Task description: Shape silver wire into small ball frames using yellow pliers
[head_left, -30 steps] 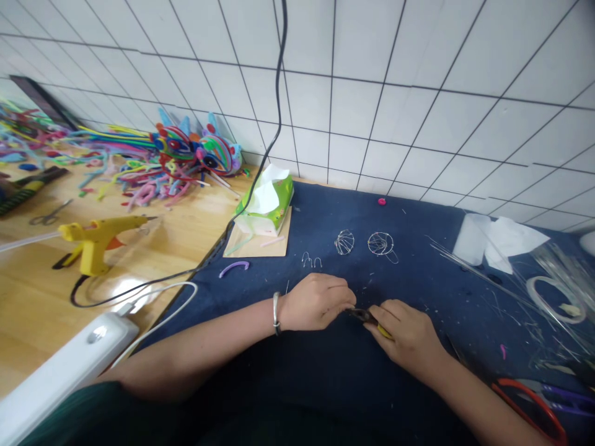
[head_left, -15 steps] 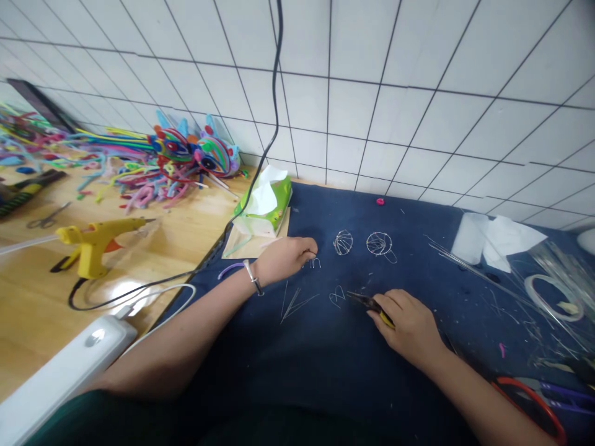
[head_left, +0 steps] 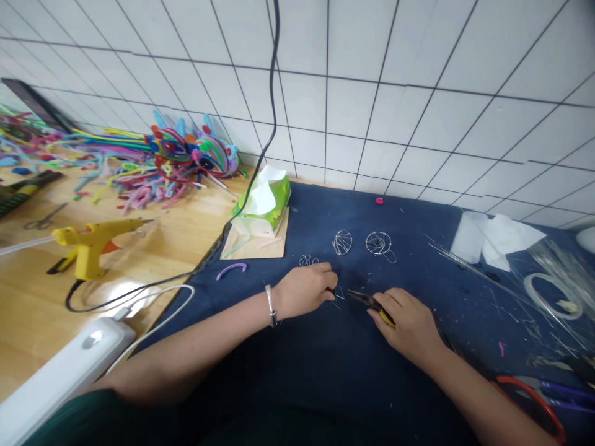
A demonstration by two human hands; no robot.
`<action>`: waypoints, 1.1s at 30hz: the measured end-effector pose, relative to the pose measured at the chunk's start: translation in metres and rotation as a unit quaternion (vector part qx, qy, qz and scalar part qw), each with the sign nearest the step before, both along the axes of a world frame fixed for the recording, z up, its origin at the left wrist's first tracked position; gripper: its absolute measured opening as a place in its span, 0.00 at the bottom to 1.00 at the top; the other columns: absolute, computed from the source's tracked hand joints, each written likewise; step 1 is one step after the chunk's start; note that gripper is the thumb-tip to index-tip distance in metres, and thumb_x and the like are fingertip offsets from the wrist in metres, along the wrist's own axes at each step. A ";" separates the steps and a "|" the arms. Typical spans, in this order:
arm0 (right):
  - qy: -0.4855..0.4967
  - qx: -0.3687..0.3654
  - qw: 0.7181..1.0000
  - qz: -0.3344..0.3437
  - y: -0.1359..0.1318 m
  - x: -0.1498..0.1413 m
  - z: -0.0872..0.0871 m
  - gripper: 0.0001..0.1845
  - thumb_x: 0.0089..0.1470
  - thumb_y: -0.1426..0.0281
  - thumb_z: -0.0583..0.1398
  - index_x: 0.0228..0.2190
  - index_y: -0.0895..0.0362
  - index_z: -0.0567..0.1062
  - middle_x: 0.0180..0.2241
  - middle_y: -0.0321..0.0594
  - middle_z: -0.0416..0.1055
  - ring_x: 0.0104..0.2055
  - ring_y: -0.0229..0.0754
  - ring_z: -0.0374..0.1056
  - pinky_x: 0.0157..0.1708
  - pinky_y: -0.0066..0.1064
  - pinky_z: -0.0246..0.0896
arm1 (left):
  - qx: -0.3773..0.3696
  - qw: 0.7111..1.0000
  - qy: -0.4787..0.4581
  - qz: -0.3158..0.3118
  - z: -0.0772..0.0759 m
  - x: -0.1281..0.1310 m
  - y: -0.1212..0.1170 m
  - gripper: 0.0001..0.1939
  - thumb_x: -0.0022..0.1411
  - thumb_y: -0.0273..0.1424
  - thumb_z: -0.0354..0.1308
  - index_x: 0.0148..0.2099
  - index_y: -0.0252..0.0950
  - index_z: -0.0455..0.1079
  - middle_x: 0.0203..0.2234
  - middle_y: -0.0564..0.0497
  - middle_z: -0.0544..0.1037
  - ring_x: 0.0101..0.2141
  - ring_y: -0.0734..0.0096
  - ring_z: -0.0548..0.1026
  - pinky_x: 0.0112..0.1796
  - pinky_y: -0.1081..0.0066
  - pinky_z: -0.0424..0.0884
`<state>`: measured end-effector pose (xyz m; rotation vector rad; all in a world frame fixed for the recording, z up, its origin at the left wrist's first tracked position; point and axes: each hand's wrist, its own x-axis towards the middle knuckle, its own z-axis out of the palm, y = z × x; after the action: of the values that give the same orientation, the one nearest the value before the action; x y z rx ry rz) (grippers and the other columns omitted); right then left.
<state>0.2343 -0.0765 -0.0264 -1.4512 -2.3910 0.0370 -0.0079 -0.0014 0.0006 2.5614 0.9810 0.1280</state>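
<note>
My left hand (head_left: 307, 291) is closed, its fingertips at some thin bent wire pieces (head_left: 340, 293) on the dark blue cloth; whether a wire is in the pinch is hidden. My right hand (head_left: 406, 325) is wrapped round yellow-handled pliers (head_left: 367, 300), their jaws pointing left towards those pieces. Beyond my left hand lie small curled wires (head_left: 308, 260). Two round wire frames rest farther back, a smaller one (head_left: 343, 242) on the left and a larger one (head_left: 379, 243) on the right.
A green tissue pack (head_left: 267, 207) sits on a thin board (head_left: 274, 248). Left are a yellow glue gun (head_left: 93, 238), a white power strip (head_left: 88, 347) and a black cable (head_left: 273, 93). Right are loose wires (head_left: 558, 279) and red-handled scissors (head_left: 525, 396).
My left hand has moved right and towards me, from the curled wires to the bent pieces near the pliers. My right hand and the pliers have stayed almost still.
</note>
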 end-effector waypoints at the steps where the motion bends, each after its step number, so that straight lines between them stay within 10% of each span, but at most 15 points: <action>1: 0.000 -0.004 1.000 0.000 0.000 0.000 0.000 0.10 0.53 0.68 0.55 0.38 0.58 0.71 0.31 0.42 0.67 0.35 0.40 0.64 0.35 0.31 0.58 | 0.002 1.000 0.004 -0.002 -0.002 0.002 -0.002 0.06 0.60 0.32 0.52 0.36 0.36 0.67 0.32 0.50 0.68 0.35 0.69 0.71 0.33 0.73 0.66; 12: -0.006 0.003 1.000 0.024 0.001 -0.002 0.002 0.09 0.53 0.69 0.55 0.36 0.58 0.71 0.30 0.41 0.67 0.34 0.40 0.63 0.35 0.31 0.58 | -0.105 0.991 -0.078 0.004 0.004 0.002 -0.005 0.04 0.58 0.25 0.50 0.33 0.35 0.66 0.24 0.54 0.71 0.27 0.74 0.70 0.29 0.75 0.64; 19: -0.030 0.027 0.998 0.041 -0.001 -0.001 0.005 0.10 0.54 0.69 0.55 0.37 0.58 0.71 0.30 0.41 0.66 0.33 0.40 0.62 0.35 0.33 0.57 | -0.333 0.924 -0.179 0.050 -0.001 0.000 0.001 0.08 0.58 0.28 0.51 0.37 0.35 0.70 0.23 0.55 0.71 0.21 0.80 0.67 0.24 0.79 0.63; 33: -0.052 0.097 0.992 0.060 -0.003 0.003 0.007 0.10 0.53 0.70 0.56 0.38 0.58 0.71 0.30 0.41 0.67 0.32 0.39 0.61 0.34 0.32 0.56 | -0.471 0.843 -0.246 0.083 0.004 0.004 0.000 0.09 0.57 0.28 0.53 0.38 0.32 0.72 0.20 0.56 0.66 0.19 0.83 0.60 0.22 0.79 0.57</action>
<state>0.2374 -0.0798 -0.0198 -1.2493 -2.4826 -0.2399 -0.0036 -0.0009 0.0044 1.4326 0.7723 0.2579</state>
